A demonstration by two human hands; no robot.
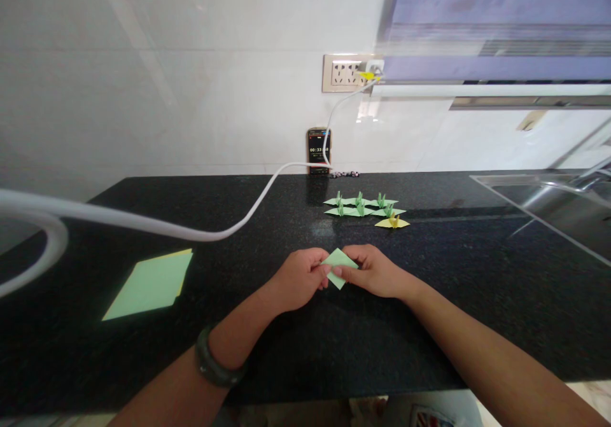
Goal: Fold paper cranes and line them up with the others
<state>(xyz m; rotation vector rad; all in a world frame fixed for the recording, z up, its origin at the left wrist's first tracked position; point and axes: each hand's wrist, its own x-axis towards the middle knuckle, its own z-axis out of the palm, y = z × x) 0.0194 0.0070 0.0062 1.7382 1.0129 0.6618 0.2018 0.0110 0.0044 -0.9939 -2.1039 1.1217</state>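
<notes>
A small light-green folded paper (339, 260), diamond-shaped with one corner toward me, is held between my two hands over the dark countertop. My left hand (300, 277) pinches its left corner between thumb and fingers. On the other side, my right hand (375, 271) grips the right corner, its thumb lying across the paper's face. Beyond my hands stand several green paper cranes (361, 208) in two rows, with one yellow paper crane (393, 223) just in front of them. To the left lies a stack of green and yellow paper sheets (150, 285).
A phone (319, 150) showing a timer leans against the tiled wall. Its white cable (214, 235) loops across the left foreground and runs up to a wall socket (346, 73). A metal sink (568, 204) is set into the black countertop (267, 363) at the right.
</notes>
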